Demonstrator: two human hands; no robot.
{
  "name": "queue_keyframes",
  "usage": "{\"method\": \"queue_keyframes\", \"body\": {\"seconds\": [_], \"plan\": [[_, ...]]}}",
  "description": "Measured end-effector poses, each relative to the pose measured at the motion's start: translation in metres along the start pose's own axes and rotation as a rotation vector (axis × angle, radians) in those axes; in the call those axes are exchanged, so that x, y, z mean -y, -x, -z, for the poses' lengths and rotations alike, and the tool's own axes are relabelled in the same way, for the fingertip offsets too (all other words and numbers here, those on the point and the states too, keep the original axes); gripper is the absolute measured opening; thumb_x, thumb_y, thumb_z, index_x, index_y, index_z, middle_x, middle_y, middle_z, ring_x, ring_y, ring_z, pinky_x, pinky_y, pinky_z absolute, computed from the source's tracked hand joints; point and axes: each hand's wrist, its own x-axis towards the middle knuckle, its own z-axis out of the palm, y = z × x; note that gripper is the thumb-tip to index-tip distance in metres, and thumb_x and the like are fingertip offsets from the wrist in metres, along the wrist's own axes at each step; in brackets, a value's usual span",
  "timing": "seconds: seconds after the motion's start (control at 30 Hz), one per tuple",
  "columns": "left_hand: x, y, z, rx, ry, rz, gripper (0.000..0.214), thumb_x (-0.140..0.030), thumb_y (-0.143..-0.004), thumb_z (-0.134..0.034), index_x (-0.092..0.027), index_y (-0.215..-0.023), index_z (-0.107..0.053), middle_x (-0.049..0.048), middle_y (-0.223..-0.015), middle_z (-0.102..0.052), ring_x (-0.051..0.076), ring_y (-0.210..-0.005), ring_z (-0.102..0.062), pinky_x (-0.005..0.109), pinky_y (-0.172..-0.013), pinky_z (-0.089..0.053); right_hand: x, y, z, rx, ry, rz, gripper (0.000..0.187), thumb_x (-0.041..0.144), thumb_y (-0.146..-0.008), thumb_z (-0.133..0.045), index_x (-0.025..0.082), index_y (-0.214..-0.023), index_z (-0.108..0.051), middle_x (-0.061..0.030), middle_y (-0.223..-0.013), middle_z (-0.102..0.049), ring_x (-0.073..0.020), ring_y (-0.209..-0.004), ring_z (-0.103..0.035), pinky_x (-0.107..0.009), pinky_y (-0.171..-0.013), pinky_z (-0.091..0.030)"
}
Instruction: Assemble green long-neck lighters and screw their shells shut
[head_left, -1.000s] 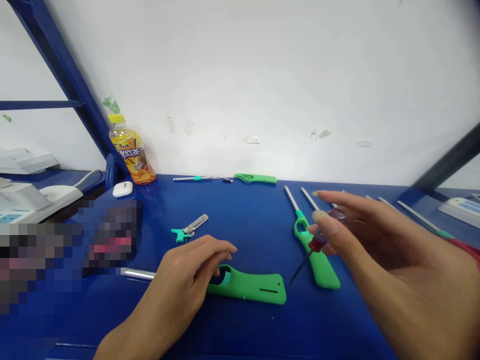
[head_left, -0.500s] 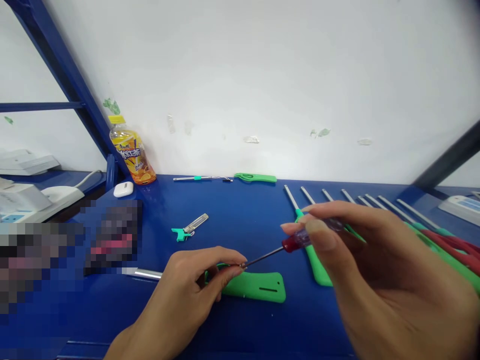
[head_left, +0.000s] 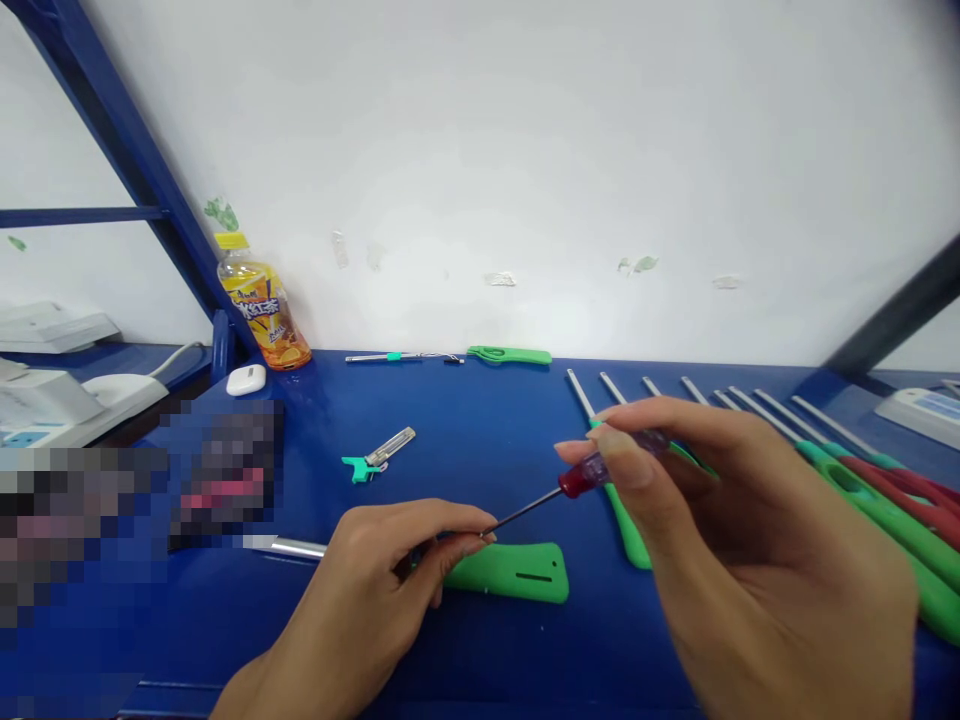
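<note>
My right hand [head_left: 757, 530] is closed around a screwdriver [head_left: 581, 480] with a clear purple and red handle, its thin shaft slanting down to the left. At the shaft's tip, the thumb and index finger of my left hand [head_left: 397, 570] are pinched together. Whatever small thing may sit between those fingertips is hidden. Under and beside the left hand lies a green long-neck lighter [head_left: 517, 573] with a slot and a small hole near its end. Its metal tube [head_left: 296, 548] sticks out on the left of the hand.
Several green and red long-neck lighters [head_left: 847, 470] lie at the right. A teal clip with a metal part [head_left: 367, 467] rests left of centre. Along the wall lie a metal rod with wires [head_left: 394, 356] and a green casing [head_left: 510, 355]. A drink bottle [head_left: 266, 315] and white case [head_left: 246, 379] stand left.
My right hand and the screwdriver have shifted slightly left. The tip stays at my left fingertips, and the left hand has hardly moved.
</note>
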Motion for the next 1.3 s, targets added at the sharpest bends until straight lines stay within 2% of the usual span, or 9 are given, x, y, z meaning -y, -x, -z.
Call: {"method": "queue_keyframes", "body": {"seconds": [0.37, 0.5, 0.6, 0.77, 0.87, 0.93, 1.07, 1.2, 1.3], "plan": [[-0.003, 0.002, -0.002, -0.008, 0.006, -0.007, 0.019, -0.023, -0.099, -0.068, -0.034, -0.102, -0.083, -0.0098, -0.072, -0.078, 0.007, -0.046, -0.06, 0.015, -0.052, -0.049, 0.002, 0.0, 0.002, 0.016, 0.001, -0.001, 0.005, 0.035, -0.1, -0.073, 0.036, -0.103, -0.076, 0.0051, -0.092, -0.079, -0.0151, -0.074, -0.077, -0.021, -0.065, -0.063], [-0.004, 0.002, -0.005, -0.016, 0.087, 0.035, 0.028, -0.02, -0.097, -0.065, -0.036, -0.115, -0.079, -0.009, -0.085, -0.083, 0.006, -0.044, -0.06, 0.015, -0.049, -0.052, 0.003, -0.001, 0.002, 0.037, 0.002, 0.017, 0.006, 0.033, -0.1, -0.073, 0.034, -0.104, -0.077, 0.0037, -0.092, -0.079, -0.0159, -0.072, -0.076, -0.022, -0.063, -0.063], [-0.005, 0.003, -0.007, -0.03, 0.112, 0.037, 0.031, -0.018, -0.095, -0.066, -0.037, -0.118, -0.078, -0.0099, -0.086, -0.083, 0.006, -0.042, -0.06, 0.015, -0.046, -0.052, 0.003, -0.002, 0.004, 0.051, 0.003, 0.037, 0.009, 0.029, -0.1, -0.072, 0.035, -0.104, -0.077, 0.0044, -0.093, -0.08, -0.0149, -0.073, -0.077, -0.02, -0.063, -0.063], [-0.009, 0.001, -0.015, -0.083, 0.049, -0.051, 0.036, -0.013, -0.091, -0.073, -0.04, -0.116, -0.078, -0.0118, -0.088, -0.084, 0.009, -0.065, -0.075, 0.012, -0.057, -0.054, 0.004, -0.005, 0.012, 0.146, -0.028, 0.052, 0.014, 0.024, -0.101, -0.07, 0.035, -0.106, -0.076, 0.0065, -0.094, -0.08, -0.0125, -0.078, -0.078, -0.016, -0.069, -0.062], [-0.013, -0.005, -0.026, -0.118, -0.031, -0.114, 0.045, -0.009, -0.09, -0.073, -0.043, -0.118, -0.076, -0.0131, -0.087, -0.082, 0.008, -0.066, -0.072, 0.013, -0.058, -0.052, 0.006, -0.008, 0.018, 0.182, -0.025, 0.083, 0.02, 0.019, -0.1, -0.069, 0.034, -0.11, -0.076, 0.0074, -0.097, -0.079, -0.0106, -0.081, -0.077, -0.015, -0.073, -0.061], [-0.016, -0.009, -0.035, -0.092, -0.078, -0.138, 0.047, -0.008, -0.09, -0.074, -0.044, -0.12, -0.075, -0.0119, -0.086, -0.08, 0.009, -0.068, -0.072, 0.014, -0.06, -0.053, 0.005, -0.01, 0.023, 0.193, -0.015, 0.099, 0.023, 0.015, -0.099, -0.069, 0.034, -0.111, -0.075, 0.0078, -0.1, -0.079, -0.0097, -0.084, -0.077, -0.015, -0.074, -0.06], [-0.017, -0.01, -0.051, -0.012, -0.174, -0.18, 0.041, -0.008, -0.09, -0.074, -0.036, -0.118, -0.077, -0.0073, -0.084, -0.076, 0.011, -0.068, -0.072, 0.018, -0.061, -0.054, 0.0, -0.013, 0.032, 0.268, 0.044, 0.09, 0.021, 0.013, -0.099, -0.066, 0.031, -0.107, -0.074, 0.0088, -0.093, -0.077, -0.0083, -0.08, -0.075, -0.016, -0.069, -0.057], [-0.014, -0.009, -0.06, -0.04, -0.297, -0.239, 0.03, -0.009, -0.093, -0.069, -0.028, -0.114, -0.078, -0.0047, -0.077, -0.073, 0.013, -0.062, -0.069, 0.022, -0.058, -0.053, -0.007, -0.016, 0.034, 0.339, 0.07, 0.053, 0.019, 0.011, -0.099, -0.066, 0.029, -0.099, -0.072, 0.01, -0.088, -0.075, -0.0073, -0.076, -0.072, -0.017, -0.065, -0.052], [-0.014, -0.01, -0.06, -0.045, -0.354, -0.262, 0.022, -0.012, -0.095, -0.065, -0.026, -0.106, -0.078, -0.0041, -0.072, -0.07, 0.014, -0.058, -0.066, 0.023, -0.054, -0.052, -0.011, -0.017, 0.031, 0.33, 0.058, 0.047, 0.019, 0.011, -0.099, -0.066, 0.029, -0.098, -0.072, 0.0104, -0.09, -0.075, -0.0077, -0.077, -0.071, -0.018, -0.068, -0.052]]}}
